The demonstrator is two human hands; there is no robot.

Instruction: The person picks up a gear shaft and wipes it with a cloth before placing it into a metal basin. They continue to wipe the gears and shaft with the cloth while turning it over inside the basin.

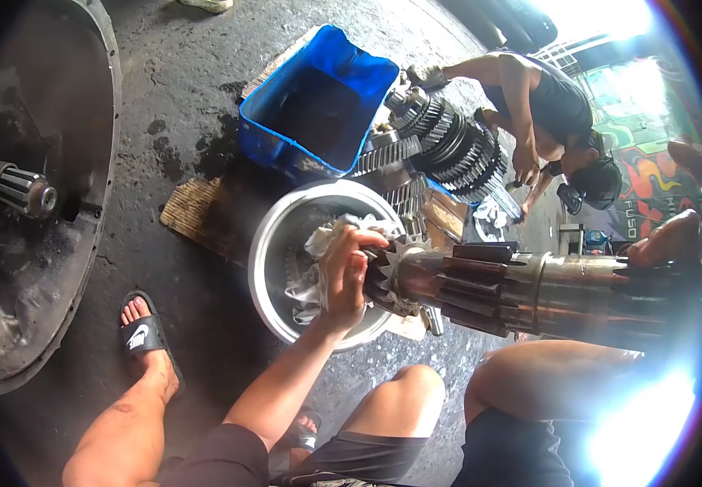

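A large splined metal shaft (481, 284) lies across the middle and right of the view, with a toothed gear end (387, 272) at its left. My left hand (343, 276) is closed round that gear end, fingers curled over the teeth. White rags (318, 239) show around and behind this hand, over a round metal basin (260, 268). At the right edge, partly lost in glare, my right hand (666, 237) has its fingers bent onto the upper side of the shaft's other end.
A blue cut-open container (286, 138) with dark liquid stands beyond the basin. Beside it lies a gear cluster (452, 146); another person (538, 97) bends over there. Cardboard (193, 211) lies on the stained floor. A big metal housing (83, 268) fills the left side.
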